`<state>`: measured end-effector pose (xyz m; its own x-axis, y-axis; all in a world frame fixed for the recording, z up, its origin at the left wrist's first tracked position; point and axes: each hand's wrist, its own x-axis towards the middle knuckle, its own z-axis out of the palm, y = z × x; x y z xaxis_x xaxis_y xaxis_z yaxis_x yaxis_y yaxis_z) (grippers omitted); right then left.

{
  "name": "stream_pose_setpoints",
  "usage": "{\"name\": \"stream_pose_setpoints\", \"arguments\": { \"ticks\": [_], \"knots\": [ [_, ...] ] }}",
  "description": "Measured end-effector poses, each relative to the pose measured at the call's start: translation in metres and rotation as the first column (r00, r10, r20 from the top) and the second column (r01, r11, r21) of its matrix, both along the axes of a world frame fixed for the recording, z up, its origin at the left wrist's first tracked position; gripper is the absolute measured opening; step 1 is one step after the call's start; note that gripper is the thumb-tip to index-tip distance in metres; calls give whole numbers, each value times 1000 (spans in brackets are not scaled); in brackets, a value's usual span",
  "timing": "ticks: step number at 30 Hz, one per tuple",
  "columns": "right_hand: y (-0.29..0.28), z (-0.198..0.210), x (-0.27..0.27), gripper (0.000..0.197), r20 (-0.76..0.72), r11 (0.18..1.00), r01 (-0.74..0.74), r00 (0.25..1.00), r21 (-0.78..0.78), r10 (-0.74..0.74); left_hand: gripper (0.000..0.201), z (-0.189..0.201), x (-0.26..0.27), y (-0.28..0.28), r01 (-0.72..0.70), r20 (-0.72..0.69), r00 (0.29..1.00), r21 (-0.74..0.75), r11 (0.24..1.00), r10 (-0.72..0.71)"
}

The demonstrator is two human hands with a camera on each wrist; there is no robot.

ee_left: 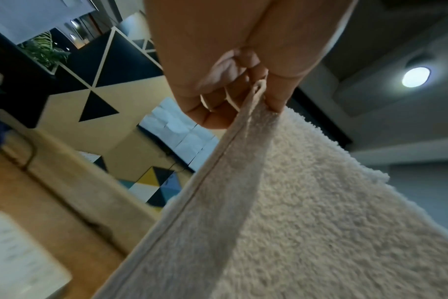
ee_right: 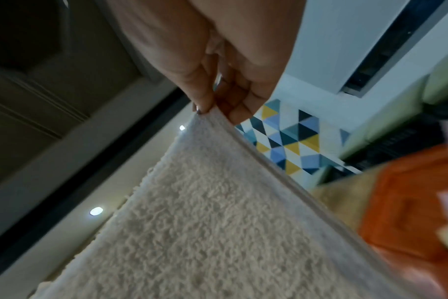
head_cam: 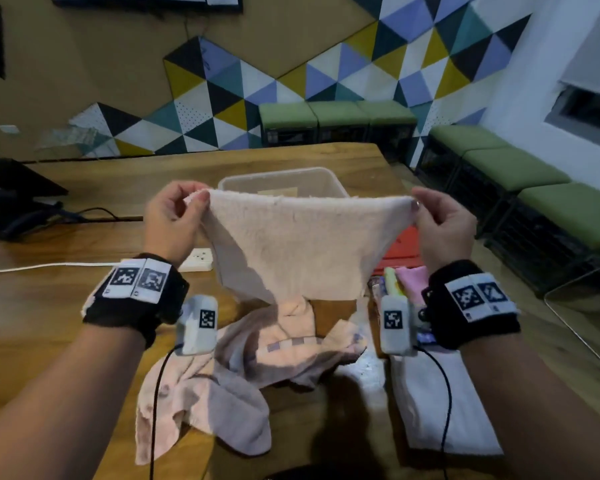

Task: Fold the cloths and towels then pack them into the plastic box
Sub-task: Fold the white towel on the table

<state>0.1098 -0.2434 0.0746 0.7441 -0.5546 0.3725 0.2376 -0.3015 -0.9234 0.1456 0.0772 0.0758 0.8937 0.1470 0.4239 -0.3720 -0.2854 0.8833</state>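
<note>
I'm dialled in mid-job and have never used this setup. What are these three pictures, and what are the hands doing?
No machine here: a person wears three cameras. The head view looks down at both hands; each wrist view looks along one hand. The left hand and right hand each pinch a top corner of a pale fluffy towel, stretched in the air above the wooden table. Behind it stands the clear plastic box. Below lie a crumpled pink towel and a white cloth. The wrist views show the same pinches close up.
</note>
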Motion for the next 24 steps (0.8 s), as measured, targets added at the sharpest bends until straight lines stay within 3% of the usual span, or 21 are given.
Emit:
{"name": "stream_pose_setpoints", "arguments": {
  "ticks": [3, 6, 7, 10, 12, 14, 17, 19, 21, 24],
  "knots": [
    [-6, 18, -9, 17, 36, 989, -28, 999, -146, 33, 22, 20, -8, 6, 57, 87, 995, -57, 997, -52],
    [-13, 0, -31, 16, -51, 966, -128, 992, -224, 119, 10, 5, -25, 19, 200, 3, 980, -59, 978, -201],
    [-16, -10, -39, 17, -73, 966, -181, 983, -184, 170, 8, -3, -32, 23, 259, -56, 963, -86, 962, -264],
    [-22, -41, -58, 18, -169, 934, -346, 919, 85, 356, 46, -30, -44, 32, 377, -294, 858, -197, 905, -422],
    [-21, -58, -66, 19, -255, 895, -398, 861, 201, 440, 33, -39, -50, 32, 465, -422, 727, -277, 841, -541],
    [-16, -73, -65, 20, -354, 862, -425, 789, 277, 502, 16, -44, -52, 32, 476, -531, 623, -324, 817, -574],
    [-9, -98, -56, 18, -562, 862, -478, 672, 166, 481, 27, -66, -46, 35, 426, -693, 553, -242, 872, -463],
    [-4, -110, -47, 19, -615, 851, -512, 636, 115, 466, 10, -79, -42, 35, 376, -777, 527, -151, 914, -345],
    [0, -117, -33, 20, -624, 864, -498, 654, 71, 428, 8, -88, -34, 32, 269, -800, 551, -96, 958, -235],
    [9, -123, -3, 14, -593, 932, -357, 763, -56, 257, 10, -94, -12, 25, 121, -747, 658, -14, 993, -91]
  ]
}}
